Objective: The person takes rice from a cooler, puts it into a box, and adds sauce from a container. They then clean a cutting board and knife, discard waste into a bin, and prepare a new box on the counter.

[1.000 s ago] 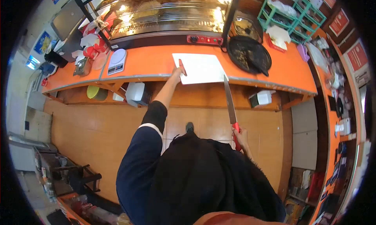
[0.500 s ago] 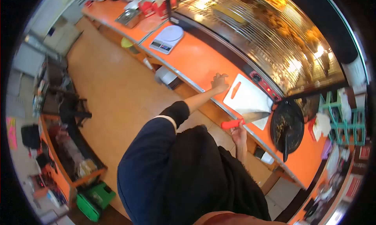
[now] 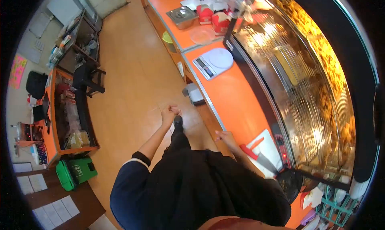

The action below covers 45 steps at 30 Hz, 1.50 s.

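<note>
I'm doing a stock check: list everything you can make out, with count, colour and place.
Counter: 1 joined run, orange, right side
Cutting board: 1, white, on counter
Knife: 1, red handle, on cutting board
Display cabinet: 1, dark-framed, on counter
Food pieces: many, golden, in cabinet
Scale: 1, white, on counter
Metal container: 1, silver, counter's far end
Boxes: at least 2, red, beside container
Pan: 1, black, beside board
Baskets: count unclear, green, lower right
Bin: 1, green, left side
Paper sheets: several, white, lower left
Stool: 1, black, floor at left
Shoe: 1, dark, floor
Left hand: 1, bare, over floor
Right hand: 1, bare, by counter's edge
</note>
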Available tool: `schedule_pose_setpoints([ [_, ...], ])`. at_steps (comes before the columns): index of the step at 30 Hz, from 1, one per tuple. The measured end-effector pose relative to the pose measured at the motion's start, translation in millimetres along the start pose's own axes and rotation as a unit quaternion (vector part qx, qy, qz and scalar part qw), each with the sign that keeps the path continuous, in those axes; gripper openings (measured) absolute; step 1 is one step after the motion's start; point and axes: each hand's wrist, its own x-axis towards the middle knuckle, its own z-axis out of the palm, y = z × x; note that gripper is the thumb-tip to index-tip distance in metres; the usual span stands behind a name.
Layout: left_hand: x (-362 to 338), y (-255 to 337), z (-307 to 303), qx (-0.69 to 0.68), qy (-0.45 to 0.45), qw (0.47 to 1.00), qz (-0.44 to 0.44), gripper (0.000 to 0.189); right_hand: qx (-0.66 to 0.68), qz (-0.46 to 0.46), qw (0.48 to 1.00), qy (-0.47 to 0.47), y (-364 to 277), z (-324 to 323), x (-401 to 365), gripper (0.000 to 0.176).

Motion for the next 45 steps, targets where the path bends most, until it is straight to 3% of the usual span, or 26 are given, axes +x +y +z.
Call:
schedule_pose_setpoints([
  [2,31,13,-8,-0.267,-0.017,0.933,-0.241,0.021,-0.204,-0.054,0.977,0.004,-54,40,72,0.026],
  [3,49,27,-6,-0.337,0.041,0.88,-0.333,0.03,-0.15,-0.292,0.944,0.031,-76,70,101,0.025],
  [4,71,34,-9,-0.334,0.036,0.883,-0.328,0.03,-0.178,-0.38,0.907,0.013,-127,101,117,0.026],
  [6,106,46,-20,-0.478,-0.159,0.844,-0.183,0.039,-0.301,-0.525,0.796,0.01,-182,151,158,0.032],
  [7,115,77,-24,-0.569,-0.253,0.758,-0.194,0.052,-0.394,-0.577,0.715,0.022,-190,167,189,0.035],
  [8,125,105,-46,-0.562,-0.257,0.76,-0.202,0.052,-0.388,-0.574,0.72,0.03,-205,172,216,0.035],
  [10,155,148,-89,-0.52,-0.222,0.783,-0.259,0.052,-0.49,-0.599,0.613,0.16,-251,159,285,0.033],
  [11,174,160,-107,-0.515,-0.23,0.784,-0.259,0.052,-0.44,-0.519,0.718,0.145,-270,145,327,0.031],
  [12,184,166,-128,-0.505,-0.291,0.788,-0.201,0.05,-0.377,-0.424,0.814,0.123,-279,133,358,0.029],
  [13,198,167,-146,-0.495,-0.351,0.783,-0.141,0.049,-0.32,-0.409,0.839,0.163,-292,124,369,0.026],
  [14,216,163,-158,-0.495,-0.355,0.779,-0.148,0.049,-0.265,-0.391,0.858,0.202,-308,114,375,0.023],
  [16,250,147,-180,-0.355,-0.197,0.895,-0.187,0.045,-0.265,-0.382,0.861,0.206,-328,96,394,0.021],
  [18,287,139,-194,-0.396,-0.178,0.872,-0.227,0.038,-0.26,-0.385,0.858,0.22,-357,73,415,0.018],
  [20,329,133,-206,-0.389,-0.164,0.877,-0.23,0.037,-0.322,-0.303,0.839,0.316,-382,45,433,0.018],
  [22,372,134,-214,-0.377,-0.171,0.881,-0.228,0.034,-0.431,-0.357,0.682,0.47,-390,-1,480,0.02],
  [24,420,130,-220,-0.364,-0.183,0.886,-0.222,0.031,-0.453,-0.327,0.565,0.607,-423,-24,501,0.023],
  [25,443,125,-226,-0.347,-0.165,0.894,-0.23,0.031,-0.448,-0.318,0.561,0.619,-433,-36,516,0.023],
  [27,492,123,-227,-0.326,-0.159,0.901,-0.239,0.031,-0.485,-0.144,0.612,0.608,-456,-66,543,0.021],
  [28,512,122,-226,-0.324,-0.146,0.901,-0.249,0.03,-0.483,-0.133,0.611,0.613,-463,-84,556,0.021],
  [30,545,119,-232,-0.307,-0.136,0.903,-0.268,0.029,-0.475,0.005,0.734,0.485,-463,-109,578,0.019],
  [32,575,116,-236,-0.257,-0.195,0.913,-0.248,0.029,-0.514,-0.01,0.702,0.493,-462,-118,573,0.02],
  [38,666,119,-213,-0.214,-0.164,0.903,-0.335,0.029,-0.563,0.035,0.681,0.467,-481,-137,565,0.017],
  [41,722,138,-168,-0.158,-0.237,0.914,-0.287,0.027,-0.593,0.004,0.596,0.542,-463,-169,569,0.017],
  [42,737,148,-148,-0.157,-0.264,0.915,-0.261,0.027,-0.589,0.013,0.598,0.543,-465,-166,567,0.017],
  [44,772,158,-108,-0.095,-0.326,0.915,-0.217,0.029,-0.631,-0.068,0.449,0.628,-495,-145,555,0.016],
  [45,793,162,-86,-0.034,-0.364,0.911,-0.193,0.033,-0.614,-0.069,0.458,0.639,-507,-138,565,0.017],
])
